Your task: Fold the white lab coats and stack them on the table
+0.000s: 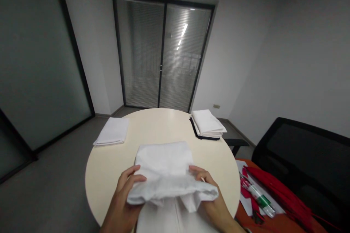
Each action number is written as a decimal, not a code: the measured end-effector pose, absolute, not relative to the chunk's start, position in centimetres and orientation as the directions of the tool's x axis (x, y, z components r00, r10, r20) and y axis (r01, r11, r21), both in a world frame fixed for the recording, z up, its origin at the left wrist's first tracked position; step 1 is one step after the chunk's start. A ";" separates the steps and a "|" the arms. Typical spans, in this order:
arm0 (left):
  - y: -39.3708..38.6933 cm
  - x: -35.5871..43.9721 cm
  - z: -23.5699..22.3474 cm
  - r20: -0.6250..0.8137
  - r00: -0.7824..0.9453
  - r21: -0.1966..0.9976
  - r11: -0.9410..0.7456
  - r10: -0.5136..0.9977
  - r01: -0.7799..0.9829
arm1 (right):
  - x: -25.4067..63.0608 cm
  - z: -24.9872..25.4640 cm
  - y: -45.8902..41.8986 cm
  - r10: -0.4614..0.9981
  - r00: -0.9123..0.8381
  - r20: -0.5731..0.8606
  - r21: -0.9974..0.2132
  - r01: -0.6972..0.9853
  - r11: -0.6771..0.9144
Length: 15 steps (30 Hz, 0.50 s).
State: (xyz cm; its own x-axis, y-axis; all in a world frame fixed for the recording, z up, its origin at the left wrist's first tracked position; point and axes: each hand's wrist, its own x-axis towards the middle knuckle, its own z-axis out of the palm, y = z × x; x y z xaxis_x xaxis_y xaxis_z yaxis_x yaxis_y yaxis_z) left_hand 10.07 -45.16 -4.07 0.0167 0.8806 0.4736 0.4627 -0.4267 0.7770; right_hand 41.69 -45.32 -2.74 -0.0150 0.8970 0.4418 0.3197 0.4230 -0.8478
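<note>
A white cloth lies partly folded on the near half of the round table. Its near part is raised in a loose, rumpled fold, and more white fabric hangs below toward me. My left hand grips the left end of this fold, fingers on top and the thumb hidden under the fabric. At the right end, my right hand holds the same fold, its fingers curled over the edge and partly covered by cloth. What kind of item the cloth is, I cannot tell.
A folded white cloth lies at the table's left edge. Folded white cloths are stacked with a dark piece at the back right. Right of the cream table stands a chair bearing a plastic bottle and a red item.
</note>
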 end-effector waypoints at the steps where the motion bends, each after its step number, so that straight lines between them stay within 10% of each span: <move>1: -44.4 10.2 -2.5 0.467 0.029 0.783 -0.429 0.884 0.450 | 41.6 -2.4 -44.5 0.890 0.022 0.455 -0.848 0.316 0.425; 8: -35.6 11.6 7.3 0.422 -0.153 0.891 -0.378 0.894 0.251 | 43.1 -0.4 -35.7 0.903 0.173 0.393 -0.911 0.206 0.357; 15: -18.3 14.2 10.2 0.211 -0.228 0.977 -0.208 0.951 0.034 | 40.3 4.9 -20.9 0.910 0.048 0.412 -0.745 0.593 0.306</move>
